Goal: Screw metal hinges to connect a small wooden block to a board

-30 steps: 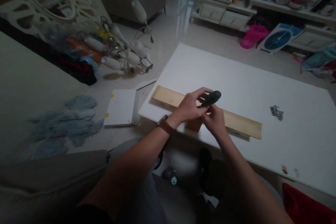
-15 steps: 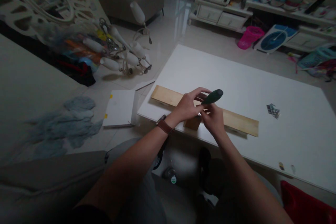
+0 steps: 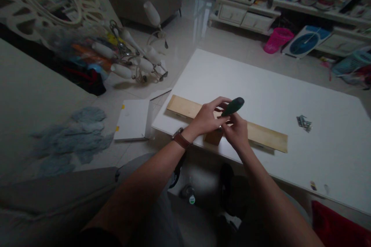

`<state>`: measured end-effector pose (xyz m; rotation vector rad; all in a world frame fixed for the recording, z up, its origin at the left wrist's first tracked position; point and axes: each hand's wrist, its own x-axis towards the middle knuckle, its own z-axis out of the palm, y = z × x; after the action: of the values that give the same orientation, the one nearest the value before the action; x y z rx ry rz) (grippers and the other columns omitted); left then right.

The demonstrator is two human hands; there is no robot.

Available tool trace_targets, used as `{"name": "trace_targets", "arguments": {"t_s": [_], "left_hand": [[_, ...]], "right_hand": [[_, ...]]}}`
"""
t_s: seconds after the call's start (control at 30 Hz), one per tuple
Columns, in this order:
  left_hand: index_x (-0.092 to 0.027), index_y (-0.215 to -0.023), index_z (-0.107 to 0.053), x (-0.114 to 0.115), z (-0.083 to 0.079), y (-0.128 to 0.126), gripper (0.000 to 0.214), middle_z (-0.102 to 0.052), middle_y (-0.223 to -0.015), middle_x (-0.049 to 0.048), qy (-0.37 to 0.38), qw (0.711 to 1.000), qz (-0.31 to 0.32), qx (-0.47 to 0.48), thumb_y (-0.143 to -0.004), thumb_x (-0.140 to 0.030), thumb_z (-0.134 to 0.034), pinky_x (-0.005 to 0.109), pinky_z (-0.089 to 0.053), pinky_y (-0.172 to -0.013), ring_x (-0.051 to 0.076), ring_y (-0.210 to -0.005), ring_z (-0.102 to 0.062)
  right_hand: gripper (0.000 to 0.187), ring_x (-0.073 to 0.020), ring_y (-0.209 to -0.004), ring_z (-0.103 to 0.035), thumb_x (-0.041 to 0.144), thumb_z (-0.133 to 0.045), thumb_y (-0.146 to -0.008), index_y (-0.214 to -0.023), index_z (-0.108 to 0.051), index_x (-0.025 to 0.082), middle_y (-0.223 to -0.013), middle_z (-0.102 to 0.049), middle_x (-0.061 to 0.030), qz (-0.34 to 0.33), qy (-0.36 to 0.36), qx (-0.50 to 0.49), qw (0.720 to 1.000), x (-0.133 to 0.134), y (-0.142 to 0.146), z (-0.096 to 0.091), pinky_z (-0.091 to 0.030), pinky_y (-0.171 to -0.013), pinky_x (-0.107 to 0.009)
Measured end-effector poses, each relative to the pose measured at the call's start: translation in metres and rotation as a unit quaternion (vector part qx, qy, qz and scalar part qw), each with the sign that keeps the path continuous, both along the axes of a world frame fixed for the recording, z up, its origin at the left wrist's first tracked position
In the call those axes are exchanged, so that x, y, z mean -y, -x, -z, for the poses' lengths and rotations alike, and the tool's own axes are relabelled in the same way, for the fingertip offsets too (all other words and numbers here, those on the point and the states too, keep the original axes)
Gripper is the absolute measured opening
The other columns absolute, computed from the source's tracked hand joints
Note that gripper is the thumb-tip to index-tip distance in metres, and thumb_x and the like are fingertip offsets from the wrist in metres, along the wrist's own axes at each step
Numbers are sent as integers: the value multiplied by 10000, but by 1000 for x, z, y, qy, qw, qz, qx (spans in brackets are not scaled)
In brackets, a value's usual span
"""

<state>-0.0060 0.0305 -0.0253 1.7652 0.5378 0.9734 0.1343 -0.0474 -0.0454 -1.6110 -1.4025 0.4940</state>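
A screwdriver (image 3: 234, 106) with a green, dark-ended handle leans up to the right between my hands. My left hand (image 3: 208, 115), with a brown watch strap at its wrist, is closed around the lower part of the screwdriver. Close beside it, my right hand (image 3: 236, 128) has its fingers pinched near the tool's lower end; what they grip is hidden. A bit of shiny metal shows under the fingers, above a brown wooden block (image 3: 213, 137). Both hands are over the middle of a long, pale wooden board (image 3: 268, 137) lying on the white table (image 3: 255, 85).
Small metal hardware (image 3: 303, 122) lies on the table to the right, with two small pieces near the front edge. A white panel (image 3: 131, 119) and grey-blue cloth (image 3: 84, 135) are on the floor at left. A lamp fixture (image 3: 145, 63) stands beyond; a red item (image 3: 339, 224) is at lower right.
The screwdriver handle has shifted very slightly left and down. Both hands keep nearly the same grip and place; the view has moved a little.
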Motion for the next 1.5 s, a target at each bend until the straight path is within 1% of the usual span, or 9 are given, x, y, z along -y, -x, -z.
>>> {"name": "trace_targets", "arguments": {"t_s": [0.2,0.37,0.5,0.6,0.83,1.07,1.2,1.3,1.5], "left_hand": [[-228,-1169,-660,0,1,1,355,-761,-1090,34,1,1000,-18,11,-850,-116,-767,361,-604,-930,181,-1006,-739],[-240,-1177,-653,2,0,1,406,-758,-1101,32,-1,1000,-21,-5,-817,-136,-810,369,-608,-917,186,-1010,-727],[-241,-1224,-643,2,-1,0,458,-748,-1192,54,9,1000,0,2,-813,-84,-771,368,-601,-946,198,-1081,-718],[-227,-1208,-652,1,1,-1,397,-753,-1159,52,12,1000,6,7,-849,-77,-728,372,-593,-972,189,-1066,-720],[-220,-1158,-649,2,2,-2,394,-751,-1091,34,-7,1000,-21,-2,-814,-169,-835,352,-600,-906,179,-987,-715],[-227,-1201,-651,3,2,-3,377,-754,-1082,31,-5,1000,-6,-1,-863,-99,-756,349,-584,-938,174,-1005,-726],[-205,-1145,-653,2,3,-3,336,-739,-1047,25,-31,999,-37,0,-847,-132,-792,343,-593,-904,163,-945,-704],[-198,-1140,-651,2,3,-3,352,-735,-1094,39,-44,998,-39,0,-829,-122,-796,341,-592,-894,175,-987,-697],[-219,-1192,-666,0,3,-2,349,-752,-1143,45,-37,999,-23,1,-875,-83,-713,353,-579,-917,182,-1035,-716]], "right_hand": [[397,-233,-773,-732,280,-660,-784,-1168,-730,210,-1030,-816,-82,0,10,-19,1000,-1,1,1,-607,-646,-348],[363,-233,-730,-728,233,-624,-781,-1127,-732,206,-977,-815,-79,17,8,7,1000,1,0,4,-599,-650,-351],[332,-244,-799,-756,207,-584,-817,-1116,-727,219,-990,-817,-73,-8,-1,6,1000,3,0,2,-615,-707,-367],[351,-239,-827,-760,215,-580,-844,-1165,-720,218,-1013,-814,-76,-29,-1,-5,1000,1,0,2,-622,-742,-375],[408,-224,-682,-709,235,-626,-766,-1161,-723,209,-956,-810,-71,1,-3,5,1000,1,-1,8,-579,-620,-342],[343,-255,-791,-747,264,-609,-821,-1136,-738,224,-993,-810,-86,2,-10,-9,1000,4,-2,7,-624,-675,-380],[375,-242,-751,-735,255,-647,-781,-1145,-733,218,-1009,-810,-80,1,-7,-8,1000,3,-2,8,-615,-646,-364],[313,-219,-683,-710,245,-632,-802,-1099,-726,217,-938,-805,-63,21,-20,12,1000,2,-1,7,-594,-616,-344],[312,-234,-812,-753,246,-616,-856,-1158,-691,223,-984,-802,-73,3,-27,2,1000,3,0,1,-622,-682,-346]]}}
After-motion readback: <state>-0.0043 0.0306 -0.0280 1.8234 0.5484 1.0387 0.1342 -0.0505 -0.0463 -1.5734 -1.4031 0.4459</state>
